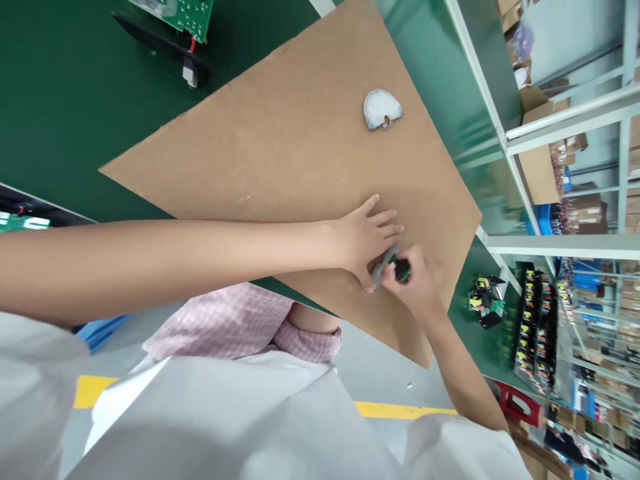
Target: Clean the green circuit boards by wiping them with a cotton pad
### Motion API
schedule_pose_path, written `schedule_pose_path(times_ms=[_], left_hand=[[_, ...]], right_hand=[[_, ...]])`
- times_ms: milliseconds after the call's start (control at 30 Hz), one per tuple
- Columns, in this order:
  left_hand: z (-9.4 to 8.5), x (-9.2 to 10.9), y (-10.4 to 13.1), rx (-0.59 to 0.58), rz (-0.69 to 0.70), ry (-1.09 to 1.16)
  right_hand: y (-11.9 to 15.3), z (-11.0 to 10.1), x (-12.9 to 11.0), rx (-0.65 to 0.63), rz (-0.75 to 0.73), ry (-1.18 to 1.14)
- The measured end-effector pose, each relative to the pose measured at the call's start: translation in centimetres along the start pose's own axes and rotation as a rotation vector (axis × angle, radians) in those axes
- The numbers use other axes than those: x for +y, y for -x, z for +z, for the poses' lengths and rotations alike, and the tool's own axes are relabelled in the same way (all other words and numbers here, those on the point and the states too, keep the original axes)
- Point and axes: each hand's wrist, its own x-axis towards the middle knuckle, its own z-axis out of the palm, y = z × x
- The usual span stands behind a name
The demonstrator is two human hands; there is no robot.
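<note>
My left hand (367, 241) lies on a sheet of brown cardboard (280, 147), its fingers spread. Its thumb side touches a flat grey piece (385, 261), which the two hands partly hide. Closed fingers of my right hand (417, 280) hold a small dark part (402, 269) with some green on it, against or just beside the grey piece. Blur and the fingers keep me from telling its exact kind. Farther up the cardboard sits a rounded, whitish-grey flat piece (383, 109) with a small notched tab.
Beneath the cardboard is a green bench top (60, 87). A green circuit board (193, 17) with a black part and white connector lies at upper left. Small assemblies (486, 300) and rows of black-and-yellow parts (535, 320) stand at right, near a white frame (565, 247).
</note>
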Motion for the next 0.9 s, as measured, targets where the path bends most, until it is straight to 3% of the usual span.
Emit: schedule_pose_path(times_ms=[67,233,367,500,700,767,900], left_hand=[[0.0,0.0,0.0,0.003,-0.003,0.002],[-0.2,0.2,0.0,-0.009,-0.019,-0.006],[-0.6,0.2,0.0,-0.054,-0.039,-0.04],[-0.6,-0.2,-0.3,-0.012,-0.083,-0.047],[-0.6,-0.5,-0.1,0.013,-0.033,0.025],[-0.6,-0.5,0.0,0.025,-0.023,0.037],[-0.4,-0.9,-0.1,0.107,0.029,0.069]], right_hand=[[0.0,-0.1,-0.1,-0.06,-0.036,-0.01],[0.2,-0.1,-0.4,0.043,0.026,0.018],[0.5,0.0,-0.7,0.006,-0.111,-0.058],[0.3,0.4,-0.5,0.061,0.001,-0.041],[0.0,-0.3,0.4,-0.002,0.04,-0.045],[0.0,-0.7,1.5,0.105,0.179,-0.169],[0.9,-1.6,4.5,0.476,0.37,-0.389]])
